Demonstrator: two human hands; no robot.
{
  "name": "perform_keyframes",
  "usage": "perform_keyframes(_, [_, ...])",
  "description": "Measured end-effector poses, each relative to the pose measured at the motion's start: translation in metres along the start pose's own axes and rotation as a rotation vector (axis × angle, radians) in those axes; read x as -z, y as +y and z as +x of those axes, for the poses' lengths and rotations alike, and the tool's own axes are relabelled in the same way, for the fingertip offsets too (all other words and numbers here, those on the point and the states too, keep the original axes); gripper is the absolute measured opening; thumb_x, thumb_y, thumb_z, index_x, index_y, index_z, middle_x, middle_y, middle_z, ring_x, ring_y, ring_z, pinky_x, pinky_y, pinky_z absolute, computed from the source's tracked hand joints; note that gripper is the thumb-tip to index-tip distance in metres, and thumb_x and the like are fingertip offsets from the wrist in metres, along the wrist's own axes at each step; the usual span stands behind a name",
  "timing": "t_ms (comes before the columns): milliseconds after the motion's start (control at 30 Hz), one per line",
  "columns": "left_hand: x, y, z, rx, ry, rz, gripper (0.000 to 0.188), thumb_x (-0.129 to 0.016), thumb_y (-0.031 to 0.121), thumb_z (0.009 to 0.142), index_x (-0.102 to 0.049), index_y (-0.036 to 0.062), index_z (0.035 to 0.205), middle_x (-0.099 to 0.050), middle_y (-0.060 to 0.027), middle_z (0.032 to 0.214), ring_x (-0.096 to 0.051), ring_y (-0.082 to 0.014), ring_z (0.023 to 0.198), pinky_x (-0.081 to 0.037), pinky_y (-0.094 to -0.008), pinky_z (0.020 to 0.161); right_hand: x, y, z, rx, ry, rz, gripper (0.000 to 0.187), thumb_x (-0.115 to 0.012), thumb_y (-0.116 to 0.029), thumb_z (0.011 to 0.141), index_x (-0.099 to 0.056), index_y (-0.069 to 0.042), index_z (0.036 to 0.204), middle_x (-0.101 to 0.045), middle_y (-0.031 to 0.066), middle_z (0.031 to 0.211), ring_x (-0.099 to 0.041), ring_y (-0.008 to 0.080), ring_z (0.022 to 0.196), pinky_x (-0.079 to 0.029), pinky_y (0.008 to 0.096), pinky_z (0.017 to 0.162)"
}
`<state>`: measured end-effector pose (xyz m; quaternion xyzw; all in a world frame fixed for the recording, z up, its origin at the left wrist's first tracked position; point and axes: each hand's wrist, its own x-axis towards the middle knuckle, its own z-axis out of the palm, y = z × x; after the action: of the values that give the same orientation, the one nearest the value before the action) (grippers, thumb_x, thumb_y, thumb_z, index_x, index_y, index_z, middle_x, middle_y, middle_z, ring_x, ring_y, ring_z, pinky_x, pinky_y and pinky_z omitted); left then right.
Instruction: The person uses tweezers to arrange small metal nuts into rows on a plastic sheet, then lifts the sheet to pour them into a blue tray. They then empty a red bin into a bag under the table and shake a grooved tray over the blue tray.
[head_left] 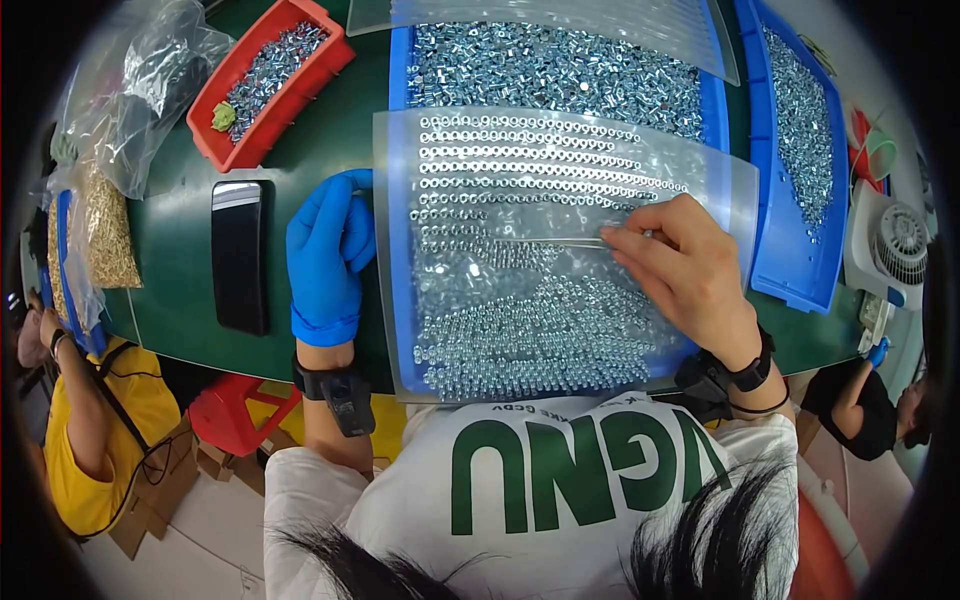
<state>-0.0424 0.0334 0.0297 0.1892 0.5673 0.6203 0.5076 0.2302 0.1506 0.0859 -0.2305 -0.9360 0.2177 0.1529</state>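
A clear plastic sheet (397, 150) lies over a blue tray in front of me. Upper rows of small shiny metal rings (530, 153) line up on it, and a loose crowd of the same small metal parts (530, 345) covers its lower half. My right hand (680, 265) pinches a pair of thin metal tweezers (560, 242), whose tips point left over a short row of parts. Beside the sheet's left edge, my left hand (330, 250) wears a blue glove. Its fingers are curled closed, touching the edge; what they hold, if anything, is hidden.
Behind the sheet stands a blue bin (398, 70) full of metal parts. A red bin (205, 140) and a black phone (240, 260) lie left, a blue bin (800, 285) and a white fan (893, 245) right. Co-workers sit at both sides.
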Motion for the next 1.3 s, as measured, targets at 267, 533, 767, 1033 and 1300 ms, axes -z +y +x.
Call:
perform_keyframes(267, [0.0,-0.001,0.001,-0.021,0.004,0.008,0.027,-0.042,0.016,0.093,-0.059,-0.0035,0.1,-0.033,0.0056,0.053,-0.025,-0.0023,0.044,-0.018,-0.019,0.041,0.002,-0.003,0.0,0.031,-0.029,0.011,0.029,-0.069,0.002,0.063,-0.065,-0.007,0.091,-0.057,0.0043,0.081,-0.052,0.0182,0.067,-0.042,0.0283,0.052])
perform_keyframes(533, [-0.004,-0.004,0.001,-0.052,0.024,0.018,0.025,-0.044,0.015,0.092,-0.059,-0.0019,0.102,-0.03,0.0065,0.053,-0.024,-0.0019,0.044,-0.017,-0.0195,0.041,0.006,-0.001,0.0,-0.012,-0.005,-0.004,0.027,-0.068,0.002,0.065,-0.064,-0.005,0.09,-0.057,0.006,0.083,-0.054,0.0201,0.068,-0.043,0.0286,0.054])
perform_keyframes(767, [-0.003,-0.004,-0.021,-0.154,0.087,0.111,0.022,-0.051,0.007,0.088,-0.06,0.0009,0.107,-0.038,0.0073,0.057,-0.03,0.0003,0.05,-0.021,-0.0169,0.044,0.001,-0.001,0.004,-0.025,0.022,-0.04,0.025,-0.068,0.002,0.066,-0.064,-0.003,0.091,-0.057,0.0078,0.083,-0.056,0.0217,0.071,-0.044,0.0292,0.057])
perform_keyframes(1033, [-0.002,-0.007,-0.027,-0.257,-0.004,0.519,0.026,-0.058,0.004,0.083,-0.062,0.0049,0.109,-0.06,0.0017,0.074,-0.046,-0.0012,0.067,-0.041,-0.0178,0.06,-0.011,-0.013,0.018,-0.003,0.003,-0.039,0.026,-0.068,0.0,0.066,-0.064,-0.004,0.092,-0.057,0.0066,0.083,-0.056,0.0212,0.071,-0.045,0.0299,0.057])
perform_keyframes(1300, [-0.005,-0.01,-0.026,-0.301,-0.027,0.526,0.028,-0.058,0.004,0.083,-0.061,0.0056,0.11,-0.067,-0.0042,0.088,-0.052,-0.0026,0.075,-0.045,-0.0195,0.068,-0.017,-0.017,0.026,0.026,0.02,-0.031,0.026,-0.068,0.0,0.067,-0.064,-0.005,0.092,-0.057,0.0061,0.082,-0.056,0.0208,0.069,-0.045,0.0302,0.057])
